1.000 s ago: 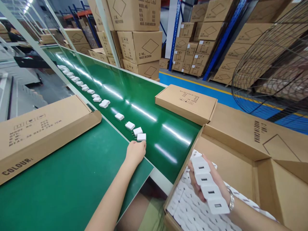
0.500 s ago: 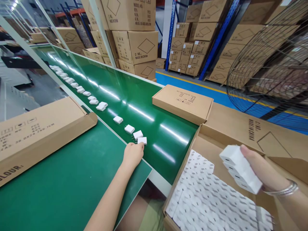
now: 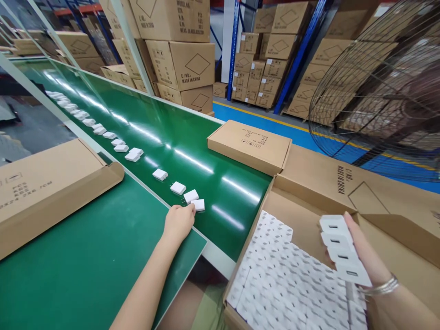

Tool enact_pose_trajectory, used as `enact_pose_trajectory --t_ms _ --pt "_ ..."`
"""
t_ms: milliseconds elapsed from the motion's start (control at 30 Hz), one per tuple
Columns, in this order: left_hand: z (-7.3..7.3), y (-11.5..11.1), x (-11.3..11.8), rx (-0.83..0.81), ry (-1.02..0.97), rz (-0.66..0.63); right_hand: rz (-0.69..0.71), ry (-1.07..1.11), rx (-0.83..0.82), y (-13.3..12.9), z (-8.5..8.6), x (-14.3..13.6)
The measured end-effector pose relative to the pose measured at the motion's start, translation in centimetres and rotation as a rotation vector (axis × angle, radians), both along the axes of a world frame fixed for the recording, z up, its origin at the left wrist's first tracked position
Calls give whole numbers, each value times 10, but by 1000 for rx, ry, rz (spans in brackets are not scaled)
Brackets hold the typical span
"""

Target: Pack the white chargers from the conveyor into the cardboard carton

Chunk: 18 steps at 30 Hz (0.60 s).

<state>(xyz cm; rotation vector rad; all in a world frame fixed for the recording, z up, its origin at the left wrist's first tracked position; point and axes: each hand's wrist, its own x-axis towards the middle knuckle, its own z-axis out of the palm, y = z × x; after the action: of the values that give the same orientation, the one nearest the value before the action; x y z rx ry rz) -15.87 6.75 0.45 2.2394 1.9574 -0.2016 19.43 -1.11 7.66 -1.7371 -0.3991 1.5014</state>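
My left hand (image 3: 179, 223) is closed at the near edge of the green conveyor belt (image 3: 220, 188), its fingertips pinching a white USB charger (image 3: 198, 205) that lies there. Just behind that one lies another charger (image 3: 190, 196) with its metal pins showing. Above the open carton (image 3: 264, 220), my right hand (image 3: 369, 254) grips a row of several white USB chargers (image 3: 338, 247), their port ends turned up towards me. Packed rows of white chargers (image 3: 292, 279) with small grey marks fill much of the carton, while bare cardboard shows at its far side.
A line of more chargers (image 3: 99, 129) runs back along the belt. A closed flat carton (image 3: 249, 144) rests across the belt's far side, and another box (image 3: 48, 192) lies on the green side table (image 3: 85, 247). A large wire-caged fan (image 3: 374, 91) stands at right, before stacked cartons (image 3: 182, 64).
My right hand has turned its row of chargers so the ports face me more squarely. My left hand stays at the same charger. The whole view has shifted slightly.
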Motion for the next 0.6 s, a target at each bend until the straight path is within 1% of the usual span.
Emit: enact_pose_trajectory --t_ms 67,133,233,367,467,533,567,600 --pt "2 0 0 4 15 1 25 150 51 -7 9 -16" --pt "3 -1 0 3 19 8 78 209 101 -11 14 -27" --pt "3 -1 0 0 17 9 107 262 114 -15 15 -37" --pt "2 -1 -1 2 16 3 137 321 122 -18 12 -42" --pt "3 -1 0 0 11 15 172 340 125 -20 13 -45" --pt "3 -1 0 1 6 19 177 317 93 -18 14 -43" --pt "4 -1 0 2 3 19 169 263 64 -16 15 -39" --pt "4 0 0 3 -2 18 153 160 34 -13 15 -32"
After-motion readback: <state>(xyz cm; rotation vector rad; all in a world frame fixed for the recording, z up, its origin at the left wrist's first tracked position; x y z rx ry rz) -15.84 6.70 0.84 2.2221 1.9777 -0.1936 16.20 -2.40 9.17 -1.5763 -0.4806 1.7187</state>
